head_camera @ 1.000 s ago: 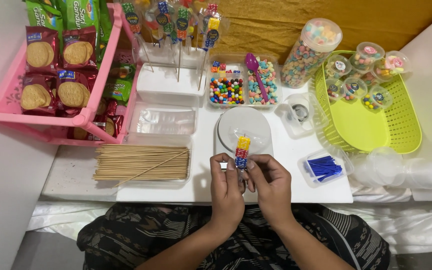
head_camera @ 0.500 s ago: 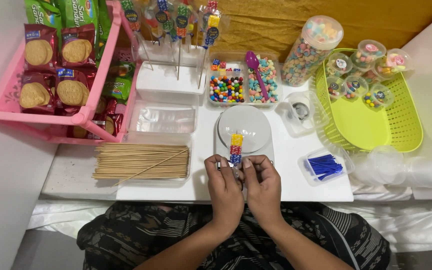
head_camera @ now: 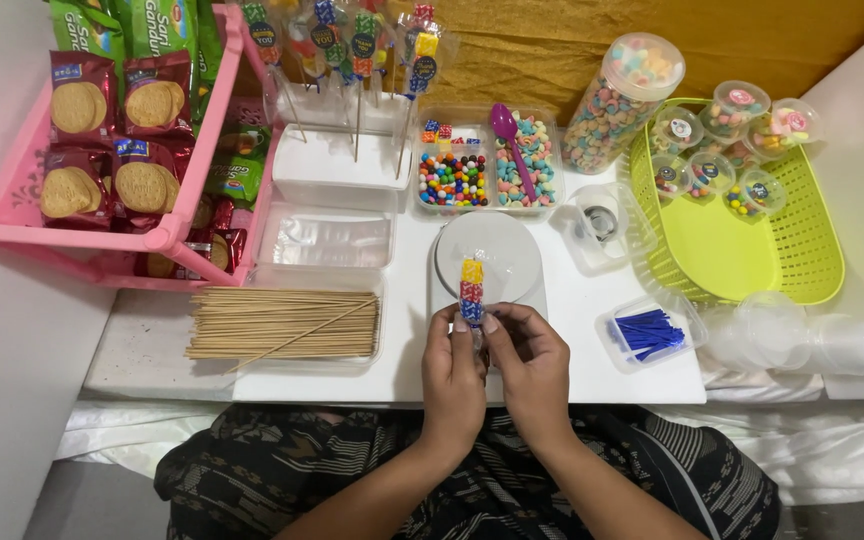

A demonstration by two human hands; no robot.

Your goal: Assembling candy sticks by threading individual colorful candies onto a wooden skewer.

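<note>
Hidden: the lower part of the candy skewer (head_camera: 471, 290) sits behind the fingertips, so where its stick ends cannot be told; the wrap around it is clear and hard to make out.
Cut off: the finished skewers (head_camera: 357, 40) standing at the far edge lose their tops at the frame; the pink rack (head_camera: 167, 235) of biscuit packs runs off the left.
Skewer look: small square sweets stacked in a column, yellow on top, then red and blue, upright.
Skewer place: near middle of the white surface (head_camera: 402, 340), its top over the near rim of the round white plate (head_camera: 497, 250).
Left hand (head_camera: 452, 365): fingers closed, pinching the skewer's lower end.
Right hand (head_camera: 527, 360): fingers curled, pinching the same spot, touching the left.
Nearby: bundle of bamboo sticks (head_camera: 287, 325) to the left, tub of blue twist ties (head_camera: 647, 332) to the right.
</note>
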